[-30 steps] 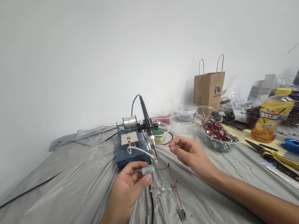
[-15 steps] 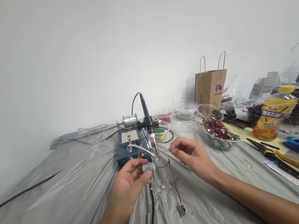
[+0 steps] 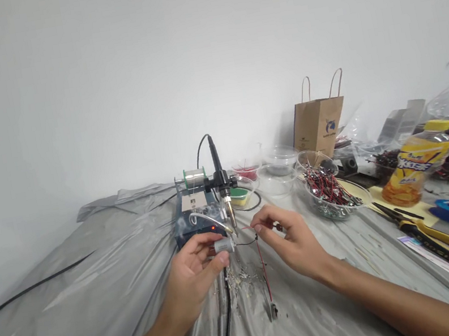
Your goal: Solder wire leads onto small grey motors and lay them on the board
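Beyond a small switch (image 3: 274, 312), the person's left hand (image 3: 191, 271) grasps a grey motor (image 3: 224, 245) with its black wire (image 3: 246, 244) seemingly already attached, while the right hand (image 3: 290, 237) pinches a thin red wire (image 3: 246, 227), apparently not yet joined, near the soldering iron (image 3: 230, 207) just beyond the motor.

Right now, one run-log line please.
left hand: holding grey cylinder | right hand: pinching thin red wire | soldering iron: mounted, tip down, close to cylinder | blue box: light lit
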Demonstrator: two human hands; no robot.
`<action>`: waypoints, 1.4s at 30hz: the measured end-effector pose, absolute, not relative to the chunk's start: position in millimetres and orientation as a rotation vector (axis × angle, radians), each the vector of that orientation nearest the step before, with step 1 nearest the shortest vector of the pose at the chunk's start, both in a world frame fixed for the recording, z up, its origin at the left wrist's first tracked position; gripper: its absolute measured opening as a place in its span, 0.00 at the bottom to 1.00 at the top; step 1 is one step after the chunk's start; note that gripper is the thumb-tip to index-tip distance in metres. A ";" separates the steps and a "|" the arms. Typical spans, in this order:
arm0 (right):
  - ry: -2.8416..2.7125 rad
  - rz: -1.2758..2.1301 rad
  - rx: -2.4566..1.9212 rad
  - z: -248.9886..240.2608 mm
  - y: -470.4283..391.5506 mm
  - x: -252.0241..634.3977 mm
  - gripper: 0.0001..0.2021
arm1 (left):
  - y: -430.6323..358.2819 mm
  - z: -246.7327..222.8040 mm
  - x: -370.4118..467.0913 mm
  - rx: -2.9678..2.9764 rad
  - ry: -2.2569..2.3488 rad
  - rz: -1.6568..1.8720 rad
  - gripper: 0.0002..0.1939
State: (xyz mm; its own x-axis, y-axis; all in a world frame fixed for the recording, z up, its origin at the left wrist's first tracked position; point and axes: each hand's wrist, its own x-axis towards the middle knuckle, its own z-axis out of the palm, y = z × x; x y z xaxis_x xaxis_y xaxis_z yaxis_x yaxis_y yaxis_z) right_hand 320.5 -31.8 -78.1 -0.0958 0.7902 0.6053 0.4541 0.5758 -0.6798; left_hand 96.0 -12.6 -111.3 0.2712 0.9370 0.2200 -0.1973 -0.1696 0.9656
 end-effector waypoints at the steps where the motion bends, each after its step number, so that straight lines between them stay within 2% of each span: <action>1: -1.721 0.398 -1.037 -78.2 -32.6 320.5 0.06 | -13.1 -111.0 96.0 1.350 0.767 1.203 0.22; 11: -1.784 0.279 -0.927 -79.9 -38.5 315.9 0.06 | -11.7 -116.4 95.8 1.327 0.730 1.192 0.20; 22: -1.770 0.283 -0.939 -81.0 -40.9 312.6 0.06 | -12.3 -110.9 100.8 1.269 0.725 1.236 0.22; 30: -1.759 0.275 -0.922 -79.0 -42.2 310.8 0.06 | -13.2 -110.9 100.0 1.298 0.705 1.232 0.18; 42: -1.769 0.248 -0.930 -79.5 -41.4 310.8 0.06 | -10.8 -113.1 102.6 1.285 0.667 1.272 0.19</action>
